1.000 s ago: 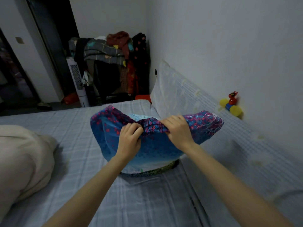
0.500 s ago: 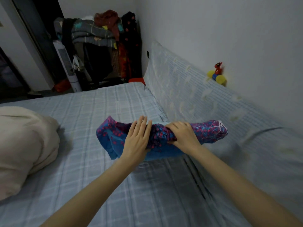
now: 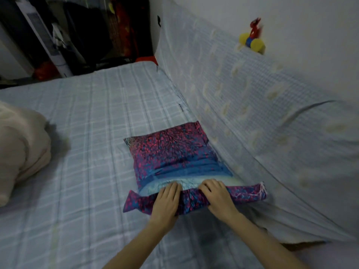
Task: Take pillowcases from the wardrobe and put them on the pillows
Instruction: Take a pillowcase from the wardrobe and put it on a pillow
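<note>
A pillow in a blue pillowcase (image 3: 171, 152) with a pink tree print lies flat on the checked bed sheet (image 3: 87, 136), against the covered side panel. Its near, open end is bunched into a roll (image 3: 136, 202) across the width. My left hand (image 3: 167, 200) lies on this roll with fairly straight fingers pressing down. My right hand (image 3: 217, 199) is beside it, fingers curled over the bunched fabric and gripping it. A pale strip shows just beyond my fingertips; I cannot tell whether it is pillow or lining.
A cream bundle of bedding (image 3: 19, 152) sits at the left of the bed. A cloth-covered panel (image 3: 262, 113) slopes up the wall on the right, with a red and yellow toy (image 3: 252, 41) on top. Hanging clothes (image 3: 101, 26) and a white tower fan (image 3: 44, 39) stand beyond the bed.
The pillow went from held upright above the bed to lying flat, far end away from me. My hands stayed on its near end, the left one flattening out.
</note>
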`<move>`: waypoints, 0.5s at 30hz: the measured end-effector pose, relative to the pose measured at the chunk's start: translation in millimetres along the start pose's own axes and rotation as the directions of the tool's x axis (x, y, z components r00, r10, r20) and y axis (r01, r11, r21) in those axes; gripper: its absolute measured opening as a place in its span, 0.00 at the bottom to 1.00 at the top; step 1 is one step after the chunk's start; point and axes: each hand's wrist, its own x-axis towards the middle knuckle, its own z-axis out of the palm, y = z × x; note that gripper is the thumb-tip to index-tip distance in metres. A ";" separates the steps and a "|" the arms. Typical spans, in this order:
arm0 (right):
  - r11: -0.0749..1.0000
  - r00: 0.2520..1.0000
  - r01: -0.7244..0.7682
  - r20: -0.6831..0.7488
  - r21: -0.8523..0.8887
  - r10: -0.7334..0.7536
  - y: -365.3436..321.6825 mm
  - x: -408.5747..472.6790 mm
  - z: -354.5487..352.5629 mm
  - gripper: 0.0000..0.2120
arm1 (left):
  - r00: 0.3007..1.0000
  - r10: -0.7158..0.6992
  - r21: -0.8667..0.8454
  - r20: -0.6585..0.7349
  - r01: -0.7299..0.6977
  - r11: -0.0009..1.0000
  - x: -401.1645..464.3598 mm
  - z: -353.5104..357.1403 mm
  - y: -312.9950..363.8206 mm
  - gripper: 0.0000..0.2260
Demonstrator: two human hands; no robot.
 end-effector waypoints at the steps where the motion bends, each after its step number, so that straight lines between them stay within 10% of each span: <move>1: 1.000 1.000 -0.019 0.012 0.002 0.019 1.5 -9.5 9.5 0.30 | 1.000 -0.004 -0.032 -0.006 0.003 0.999 -2.5 8.7 6.2 0.43; 15: 0.989 0.945 -0.144 0.300 0.026 0.129 2.8 -101.3 91.4 0.21 | 0.990 0.018 -0.136 0.141 0.002 0.991 -35.2 102.4 81.3 0.31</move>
